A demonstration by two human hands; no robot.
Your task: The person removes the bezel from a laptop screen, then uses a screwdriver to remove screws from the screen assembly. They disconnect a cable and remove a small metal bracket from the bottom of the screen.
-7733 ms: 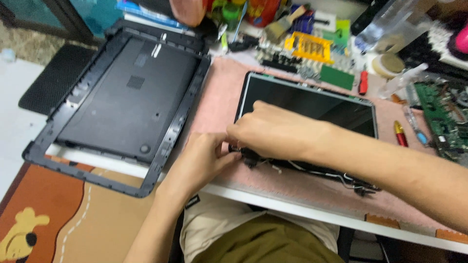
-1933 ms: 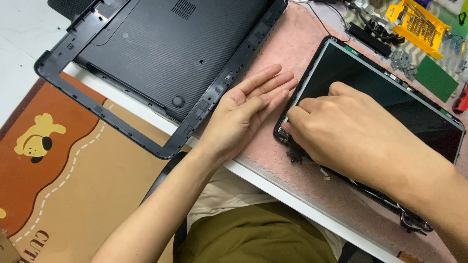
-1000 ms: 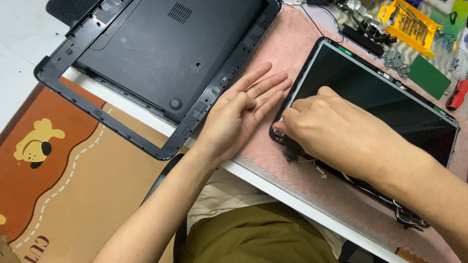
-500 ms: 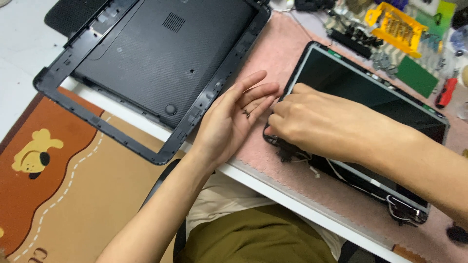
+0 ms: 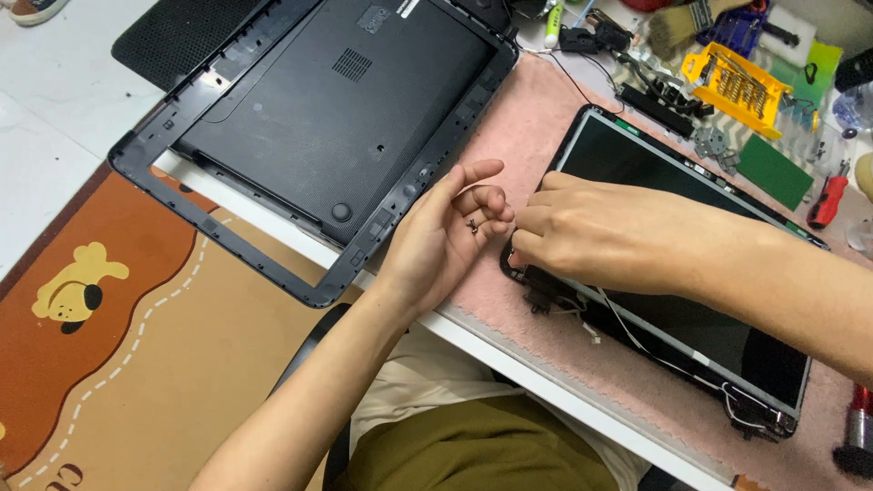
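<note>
My left hand [image 5: 436, 241] is turned palm up at the table's front edge, index finger stretched out and the other fingers curled around a small dark screw [image 5: 473, 225]. My right hand [image 5: 591, 232] lies over the near left corner of a laptop display panel [image 5: 664, 173], its fingertips meeting my left fingers. Whether it pinches anything is hidden. Below my right hand, a black hinge [image 5: 538, 289] and thin cables [image 5: 618, 327] stick out of the panel. The panel lies face up on a pink mat [image 5: 536, 118].
A black laptop bottom case [image 5: 346, 100] sits inside a loose black bezel frame [image 5: 227, 250] that overhangs the table edge at left. At the back right are a yellow bit holder [image 5: 737, 86], a green board [image 5: 773, 171], a red screwdriver [image 5: 827, 200] and a brush [image 5: 691, 20].
My left hand has turned from lying flat on the mat to palm up with curled fingers holding a small screw. My right hand's fingertips have shifted left to meet it.
</note>
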